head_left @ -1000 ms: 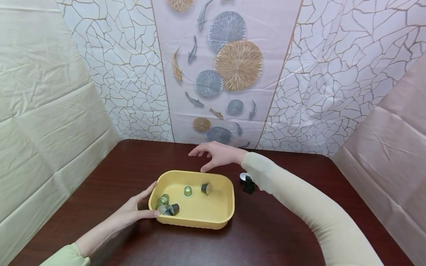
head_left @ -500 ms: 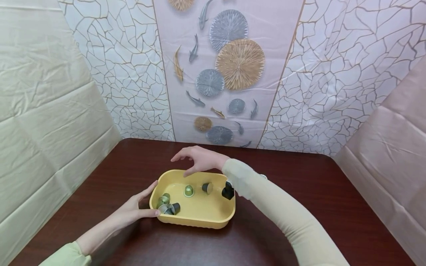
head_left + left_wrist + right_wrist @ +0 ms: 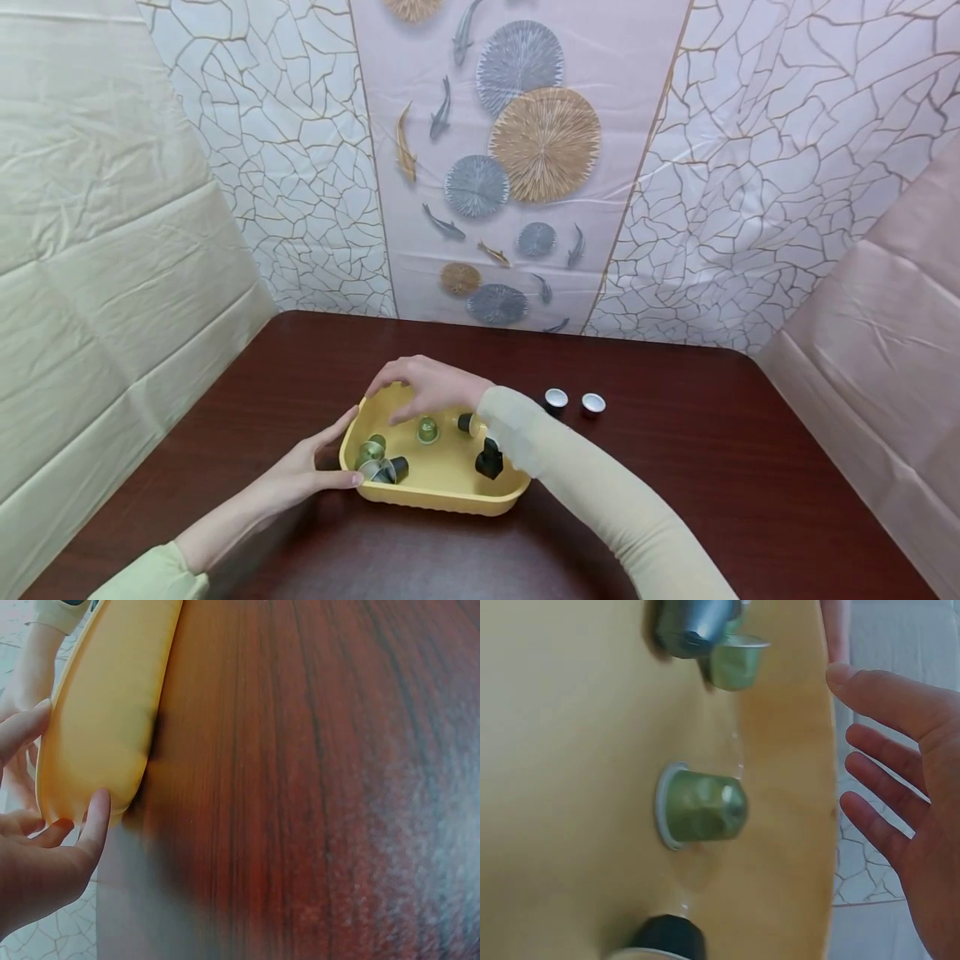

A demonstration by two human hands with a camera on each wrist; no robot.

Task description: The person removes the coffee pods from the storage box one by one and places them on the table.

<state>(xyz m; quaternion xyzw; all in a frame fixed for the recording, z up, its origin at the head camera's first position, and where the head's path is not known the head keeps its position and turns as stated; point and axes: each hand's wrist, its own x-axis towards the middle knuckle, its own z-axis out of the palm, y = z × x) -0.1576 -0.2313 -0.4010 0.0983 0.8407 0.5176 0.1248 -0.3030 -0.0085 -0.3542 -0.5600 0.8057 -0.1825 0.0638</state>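
Note:
A yellow tray (image 3: 450, 498) stands on the table and holds several coffee capsules. My left hand (image 3: 318, 462) grips its left end, the thumb at the front corner and a finger toward the back corner. The right hand (image 3: 427, 385) reaches over the tray's back left part, fingers spread and holding nothing. Below it a green capsule (image 3: 428, 430) sits by itself, with a black capsule (image 3: 467, 423) lying to its right. Green capsules (image 3: 372, 448) and a dark capsule (image 3: 398, 468) cluster in the left front corner. My right forearm hides the tray's back right part.
Two capsules stand lid up on the dark wooden table (image 3: 712, 467), right of the tray: a dark-sided capsule (image 3: 555, 400) and a white-topped capsule (image 3: 592, 405). A patterned cloth (image 3: 480, 208) hangs behind the table. A black device (image 3: 489, 460) sits at my right wrist.
The right hand has moved left and lower, from behind the tray to over its back left part. The two capsules on the table came into view. The left hand stays at the tray.

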